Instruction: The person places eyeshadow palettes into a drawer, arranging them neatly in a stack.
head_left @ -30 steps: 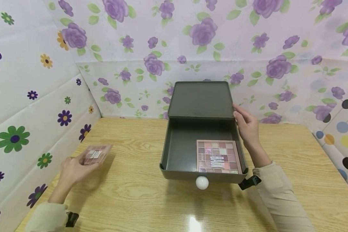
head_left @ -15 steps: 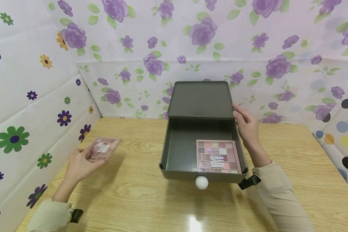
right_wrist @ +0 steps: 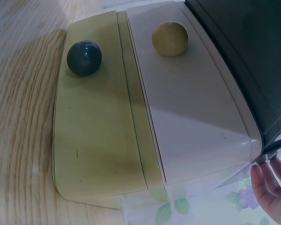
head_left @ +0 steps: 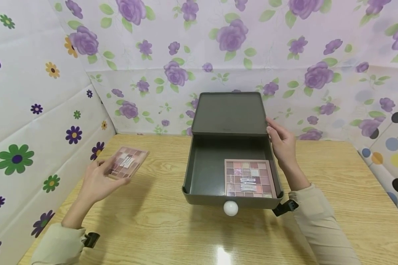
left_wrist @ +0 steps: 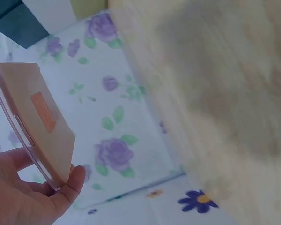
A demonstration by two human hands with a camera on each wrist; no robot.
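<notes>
In the head view my left hand (head_left: pixel 97 182) holds an eyeshadow palette (head_left: pixel 127 162) above the table's left side, thumb and fingers at its edges. The left wrist view shows the palette's plain peach back (left_wrist: pixel 44 124) with an orange label. A dark grey drawer (head_left: pixel 207 173) with a white knob (head_left: pixel 230 208) stands pulled out from a stacked drawer unit (head_left: pixel 230 112). Inside it, at the right front, lies a second eyeshadow palette (head_left: pixel 248 179). My right hand (head_left: pixel 283 147) grips the unit's right edge near the front corner; some of its fingers are hidden in the head view.
Beneath the grey drawer, the right wrist view shows a pale pinkish drawer (right_wrist: pixel 192 103) with a yellow knob and a yellow-green drawer (right_wrist: pixel 96 126) with a dark knob. Floral sheets (head_left: pixel 146 84) hang behind and beside the wooden table (head_left: pixel 152 206).
My left hand has moved right and slightly away from me with the eyeshadow palette, which now shows more of its face. My right hand and the drawer have stayed put.
</notes>
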